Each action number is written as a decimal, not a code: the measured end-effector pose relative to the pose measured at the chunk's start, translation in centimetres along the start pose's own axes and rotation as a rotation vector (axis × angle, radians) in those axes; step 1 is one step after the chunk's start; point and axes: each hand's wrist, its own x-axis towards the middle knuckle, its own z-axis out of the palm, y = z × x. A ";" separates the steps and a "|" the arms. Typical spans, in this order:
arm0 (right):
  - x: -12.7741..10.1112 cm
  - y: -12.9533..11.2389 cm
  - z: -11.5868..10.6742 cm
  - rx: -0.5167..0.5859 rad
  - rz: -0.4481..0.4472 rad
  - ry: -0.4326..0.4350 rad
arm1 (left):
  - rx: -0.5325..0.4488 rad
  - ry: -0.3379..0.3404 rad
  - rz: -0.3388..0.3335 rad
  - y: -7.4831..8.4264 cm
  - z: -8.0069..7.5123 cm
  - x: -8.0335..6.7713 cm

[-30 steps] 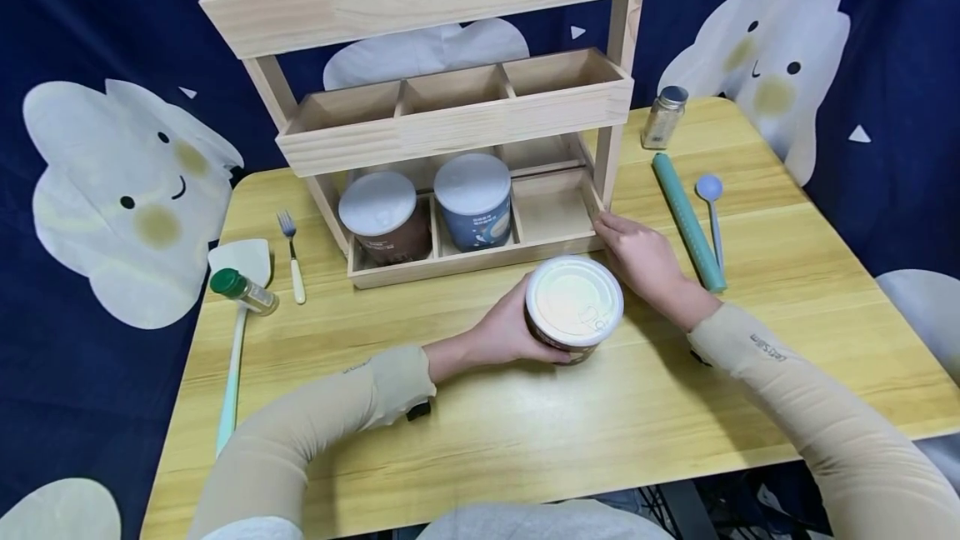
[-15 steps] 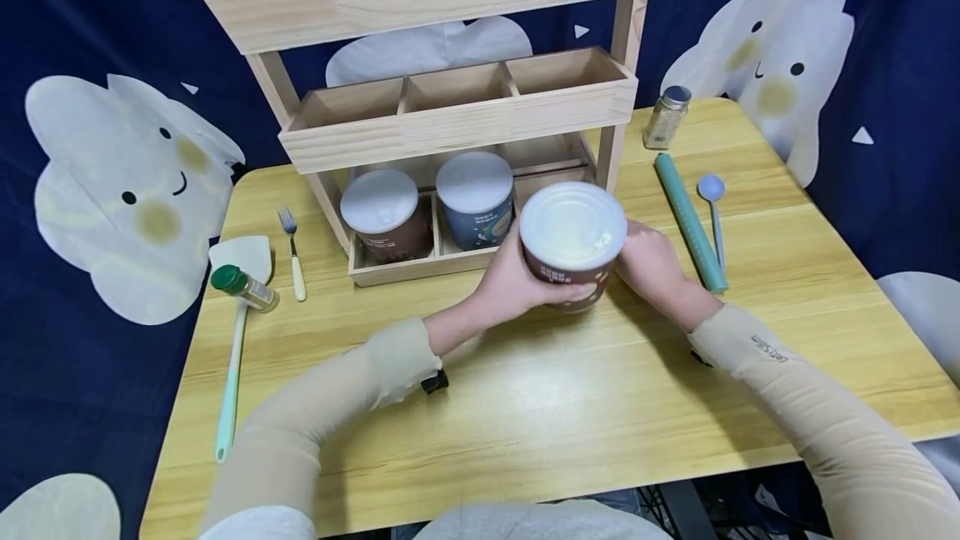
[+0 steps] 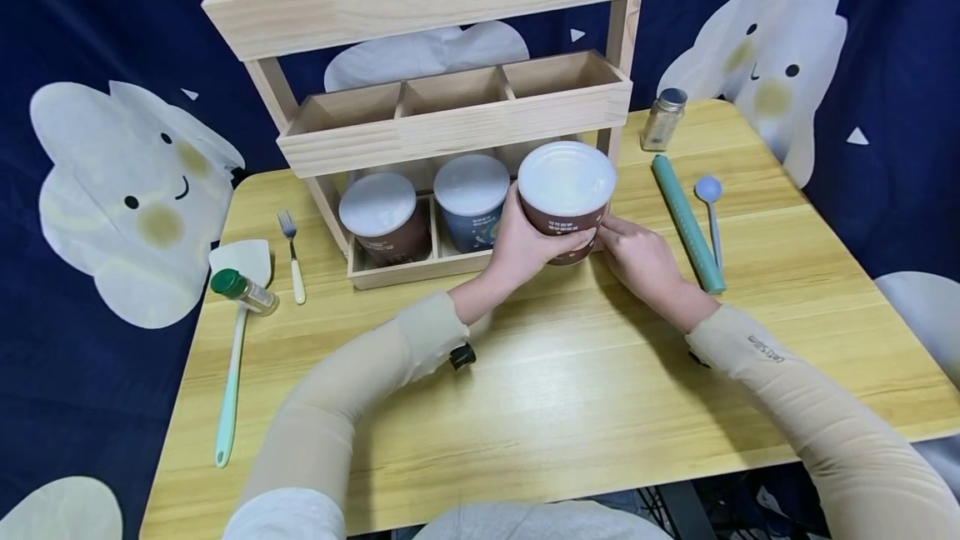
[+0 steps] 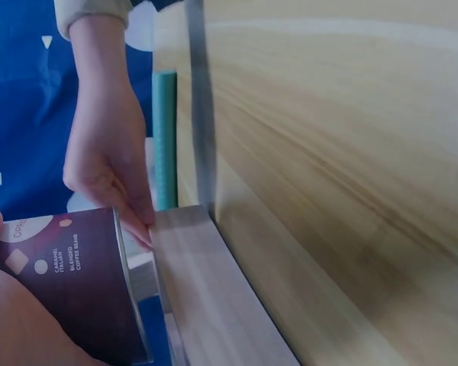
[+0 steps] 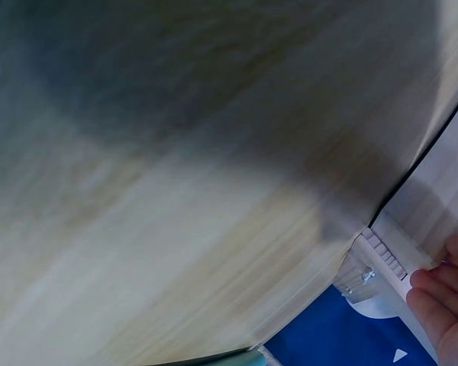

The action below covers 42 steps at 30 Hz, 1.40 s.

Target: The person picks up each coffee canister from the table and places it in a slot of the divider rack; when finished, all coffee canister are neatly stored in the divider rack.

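My left hand (image 3: 516, 242) grips a dark brown coffee canister (image 3: 562, 219) with a white lid, above the right end of the rack's bottom tray (image 3: 405, 275). In the left wrist view, the canister (image 4: 76, 293) is apart from the tray's wooden front board (image 4: 206, 286), and its label reads coffee beans. My right hand (image 3: 643, 267) pinches the tray's right front corner; the right wrist view has its curled fingers (image 5: 435, 297) at the wood. Two more lidded canisters, one brown (image 3: 386, 232) and one blue (image 3: 474, 211), stand in the left and middle compartments.
Above are the rack's middle tier (image 3: 457, 127) and top tier (image 3: 435, 7). On the right lie a green rolling pin (image 3: 688, 223), a blue spoon (image 3: 711, 202) and a silver-capped jar (image 3: 663, 119). Left are a fork (image 3: 292, 252), a spatula (image 3: 232, 382) and a green-capped jar (image 3: 243, 290).
My left hand has lifted the brown canister off the table area and carried it away from me, over the tray's right compartment. The right hand stays at the tray corner.
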 end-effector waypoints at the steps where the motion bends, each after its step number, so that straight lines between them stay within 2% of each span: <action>1: 0.0 0.0 0.0 -0.001 -0.001 0.001 | 0.009 0.015 0.001 -0.2 0.1 0.2; 8: -0.2 -0.1 0.1 -0.013 -0.003 0.012 | 0.107 0.088 -0.037 -0.6 0.9 1.2; 18: -0.1 0.0 0.0 -0.003 -0.028 0.025 | 0.142 0.145 -0.065 -1.1 1.6 2.2; 22: -0.2 0.1 0.1 -0.007 -0.022 0.029 | 0.136 0.160 -0.102 -1.4 2.0 2.7; 29: -0.4 0.2 0.3 -0.012 -0.018 0.039 | 0.199 0.215 -0.133 -1.9 2.7 4.0; 37: -0.4 0.2 0.4 -0.005 -0.022 0.044 | 0.212 0.232 -0.153 -3.0 3.1 4.7; 42: -0.4 0.2 0.4 -0.003 -0.025 0.051 | 0.260 0.225 -0.165 -3.6 3.2 4.8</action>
